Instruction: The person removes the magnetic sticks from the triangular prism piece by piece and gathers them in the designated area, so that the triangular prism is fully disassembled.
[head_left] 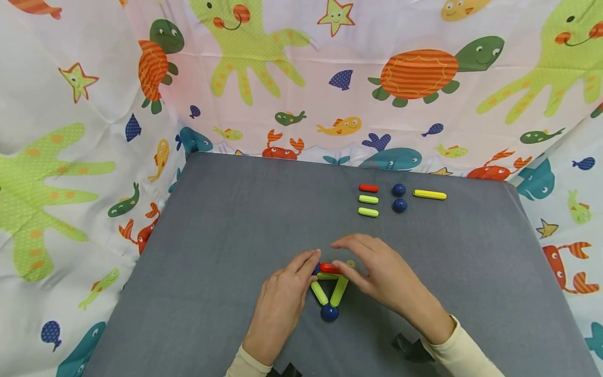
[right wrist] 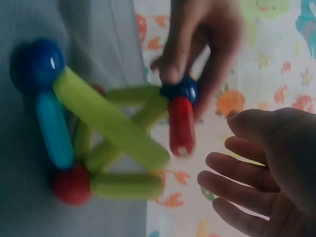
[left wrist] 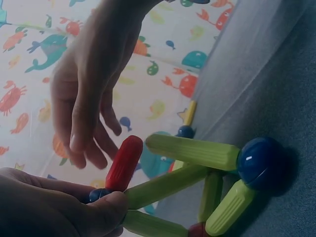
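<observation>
A frame of magnetic rods and balls stands on the grey table, with several light green rods [head_left: 339,290]. At its base are a blue ball [head_left: 330,313], a red ball [right wrist: 72,183] and a light blue rod [right wrist: 53,129]. My left hand [head_left: 282,301] pinches an upper blue ball [right wrist: 182,91] between thumb and fingers. From that ball a red rod [left wrist: 124,163] sticks out, its far end free. My right hand [head_left: 386,277] is beside the red rod, fingers spread and apart from it in the right wrist view.
Behind the hands on the grey table [head_left: 226,225] lie a red rod [head_left: 368,188], two light green rods [head_left: 368,212], two blue balls [head_left: 399,205] and a yellow rod [head_left: 430,195]. A sea-animal printed cloth [head_left: 301,68] hangs along the back and sides.
</observation>
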A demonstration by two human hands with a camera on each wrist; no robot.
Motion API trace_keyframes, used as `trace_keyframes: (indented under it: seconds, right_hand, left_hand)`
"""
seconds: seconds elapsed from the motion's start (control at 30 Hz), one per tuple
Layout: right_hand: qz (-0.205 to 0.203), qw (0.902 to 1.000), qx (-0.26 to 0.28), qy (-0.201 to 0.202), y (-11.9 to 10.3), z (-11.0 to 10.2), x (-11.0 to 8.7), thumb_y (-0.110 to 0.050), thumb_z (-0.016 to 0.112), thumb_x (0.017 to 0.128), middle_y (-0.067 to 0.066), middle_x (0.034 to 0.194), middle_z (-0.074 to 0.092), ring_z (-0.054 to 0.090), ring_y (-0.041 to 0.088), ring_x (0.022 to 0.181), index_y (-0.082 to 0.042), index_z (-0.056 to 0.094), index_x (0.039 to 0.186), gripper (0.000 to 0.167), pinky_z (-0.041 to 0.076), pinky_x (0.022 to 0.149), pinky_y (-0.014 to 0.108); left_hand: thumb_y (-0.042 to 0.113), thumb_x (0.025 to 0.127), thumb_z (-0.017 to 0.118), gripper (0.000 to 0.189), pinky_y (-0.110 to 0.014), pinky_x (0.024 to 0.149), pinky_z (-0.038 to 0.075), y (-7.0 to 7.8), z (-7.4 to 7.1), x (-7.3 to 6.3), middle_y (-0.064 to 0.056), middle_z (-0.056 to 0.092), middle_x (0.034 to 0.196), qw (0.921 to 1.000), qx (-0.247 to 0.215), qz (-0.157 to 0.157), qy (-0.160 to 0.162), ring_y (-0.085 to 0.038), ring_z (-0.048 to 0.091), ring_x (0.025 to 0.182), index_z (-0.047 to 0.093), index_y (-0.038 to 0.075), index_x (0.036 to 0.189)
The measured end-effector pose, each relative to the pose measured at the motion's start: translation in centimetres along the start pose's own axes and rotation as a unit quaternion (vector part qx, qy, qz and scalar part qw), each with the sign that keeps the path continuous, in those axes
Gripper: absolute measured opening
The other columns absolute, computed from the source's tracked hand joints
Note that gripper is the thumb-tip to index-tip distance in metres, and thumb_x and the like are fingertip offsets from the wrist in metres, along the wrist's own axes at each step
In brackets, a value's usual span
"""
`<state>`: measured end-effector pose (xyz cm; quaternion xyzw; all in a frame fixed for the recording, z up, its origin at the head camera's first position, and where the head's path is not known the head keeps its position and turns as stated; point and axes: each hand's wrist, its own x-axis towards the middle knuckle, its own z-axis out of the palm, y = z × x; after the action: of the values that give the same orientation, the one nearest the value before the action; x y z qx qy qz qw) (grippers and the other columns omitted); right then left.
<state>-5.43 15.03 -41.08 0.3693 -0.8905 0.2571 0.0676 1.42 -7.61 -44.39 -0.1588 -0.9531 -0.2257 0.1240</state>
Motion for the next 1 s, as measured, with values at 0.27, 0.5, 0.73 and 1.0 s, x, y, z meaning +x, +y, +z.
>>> trace_keyframes:
  seconds: [0.27, 0.5, 0.73, 1.0]
  right_hand:
    - [-0.036, 0.9991, -0.021, 0.004, -1.1, 1.8, -0.4, -0.023, 0.090, 0.088, -0.004, 0.115, 0.072, 0.068, 0.015, 0.102, -0.016, 0.073, 0.121, 0.038, 0.059, 0.090, 0.043]
    - [-0.033, 0.9987, -0.039, 0.002, -1.4, 2.7, -0.5, -0.022, 0.091, 0.088, -0.005, 0.109, 0.071, 0.066, 0.014, 0.096, -0.017, 0.073, 0.115, 0.033, 0.059, 0.085, 0.040]
    - [-0.037, 0.9974, -0.062, 0.007, -1.6, 3.3, -0.6, -0.023, 0.089, 0.089, -0.004, 0.106, 0.071, 0.066, 0.015, 0.094, -0.016, 0.073, 0.115, 0.032, 0.058, 0.087, 0.038]
    - [-0.032, 0.9981, -0.051, 0.009, -1.9, 3.7, -0.6, -0.018, 0.088, 0.089, -0.005, 0.106, 0.070, 0.065, 0.014, 0.094, -0.016, 0.073, 0.115, 0.029, 0.058, 0.087, 0.037]
  left_hand:
    - [0.022, 0.096, 0.080, 0.052, -0.028, 0.058, 0.056, 0.0, 0.1, 0.1, 0.002, 0.066, 0.140, 1.0000, -0.004, 0.006, 0.005, -0.016, 0.067, 0.067, 0.065, 0.017, 0.146]
    - [0.021, 0.096, 0.081, 0.052, -0.031, 0.060, 0.058, 0.0, 0.1, 0.0, 0.002, 0.066, 0.140, 0.9999, -0.007, 0.003, 0.007, -0.018, 0.067, 0.068, 0.066, 0.016, 0.145]
    - [0.020, 0.095, 0.081, 0.054, -0.032, 0.062, 0.059, 0.1, 0.1, -0.1, 0.003, 0.065, 0.142, 0.9999, -0.015, 0.002, 0.003, -0.018, 0.069, 0.072, 0.065, 0.016, 0.146]
    - [0.019, 0.094, 0.081, 0.054, -0.033, 0.064, 0.059, 0.0, 0.1, -0.4, 0.002, 0.066, 0.141, 0.9998, -0.022, -0.005, 0.000, -0.018, 0.069, 0.073, 0.066, 0.015, 0.146]
